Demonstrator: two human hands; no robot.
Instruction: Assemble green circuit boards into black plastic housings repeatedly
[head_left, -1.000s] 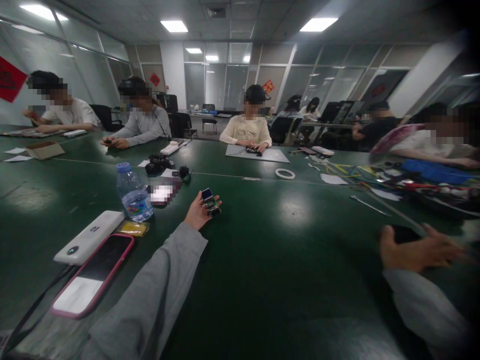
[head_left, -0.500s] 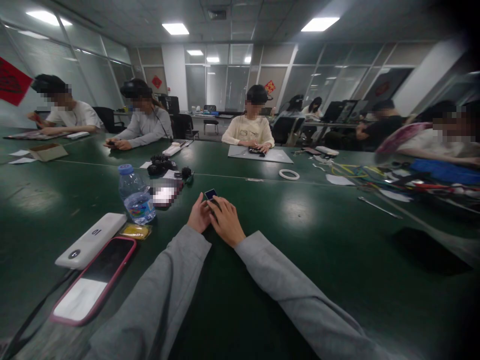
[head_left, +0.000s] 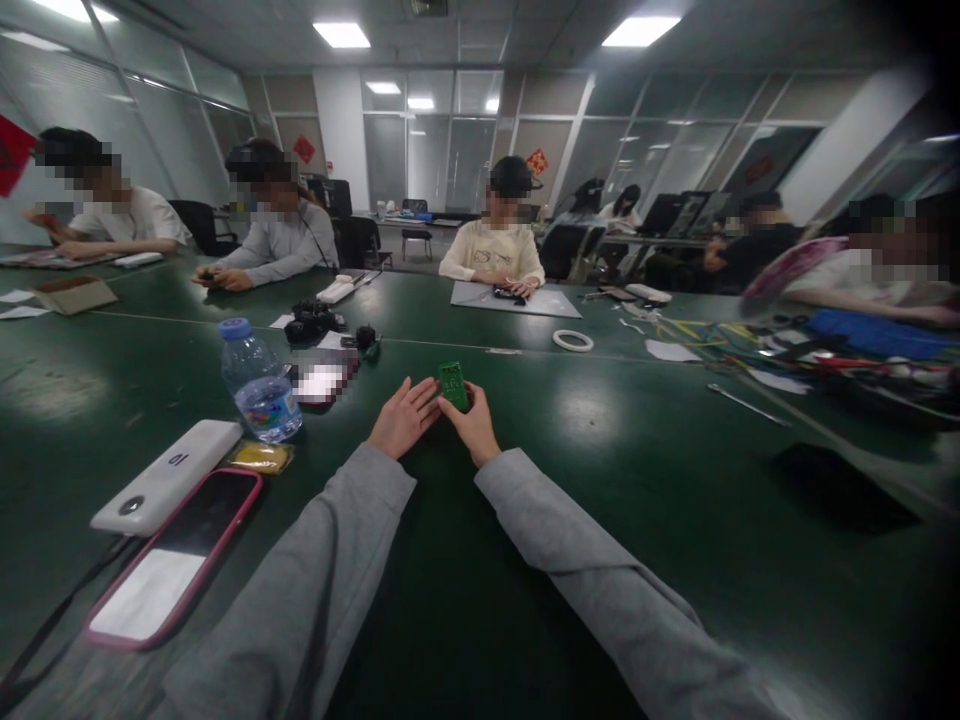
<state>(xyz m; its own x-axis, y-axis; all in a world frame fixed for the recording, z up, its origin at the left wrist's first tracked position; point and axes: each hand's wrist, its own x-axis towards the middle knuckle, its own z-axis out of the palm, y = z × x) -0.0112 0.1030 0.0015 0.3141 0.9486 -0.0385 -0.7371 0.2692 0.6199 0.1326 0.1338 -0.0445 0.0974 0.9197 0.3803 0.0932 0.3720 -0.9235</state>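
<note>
A small green circuit board (head_left: 453, 384) stands nearly upright above the table, its green face with small parts and holes turned toward me. My right hand (head_left: 474, 422) grips its lower right side between thumb and fingers. Beside it on the left, my left hand (head_left: 405, 415) is spread with the palm up, and its fingertips come close to the board's left edge. Whether they touch it I cannot tell.
On the left lie a water bottle (head_left: 260, 385), a white power bank (head_left: 169, 480), a pink-cased phone (head_left: 176, 560) and a yellow packet (head_left: 262, 457). Ahead are a white ring (head_left: 572, 341) and a seated person (head_left: 495, 250). Tangled cables (head_left: 847, 360) and a metal rod (head_left: 746, 404) lie right.
The board has been turned over, from a dark screen-like face to its green side. My right hand has swung to its right side, and my left hand has opened out.
</note>
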